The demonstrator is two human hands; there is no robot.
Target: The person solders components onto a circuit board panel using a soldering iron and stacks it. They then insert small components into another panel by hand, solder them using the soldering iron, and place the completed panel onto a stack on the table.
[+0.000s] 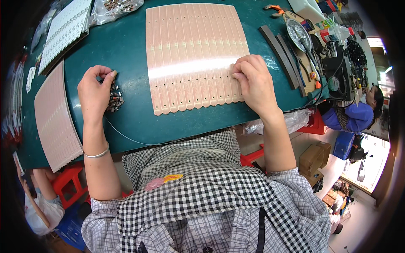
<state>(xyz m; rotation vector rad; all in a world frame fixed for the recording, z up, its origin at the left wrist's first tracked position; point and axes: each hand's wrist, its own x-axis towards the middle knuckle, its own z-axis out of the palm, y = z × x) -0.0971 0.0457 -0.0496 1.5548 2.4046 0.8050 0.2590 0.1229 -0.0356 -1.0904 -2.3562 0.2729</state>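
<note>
A pale pink panel of long, narrow circuit-board strips [194, 31] lies flat on the green table, with a row of dark holes near its far end and more near its scalloped near end. My right hand [257, 86] rests at the panel's right side, thumb and fingers pinched together over the last strip. Whatever lies between those fingertips is hidden. Left of the panel is a small heap of dark and metallic electronic parts [115, 100]. Over its far end my left hand [93, 90] holds thumb and forefinger pinched; anything in them is too small to name.
Another pink panel [57, 118] and a stack of white panels [67, 29] lie at the left. A bag of parts [116, 8] sits at the back. Dark bars [278, 55], a metal dish [298, 36] and orange-handled pliers [276, 10] crowd the right side. A co-worker [356, 114] sits beyond.
</note>
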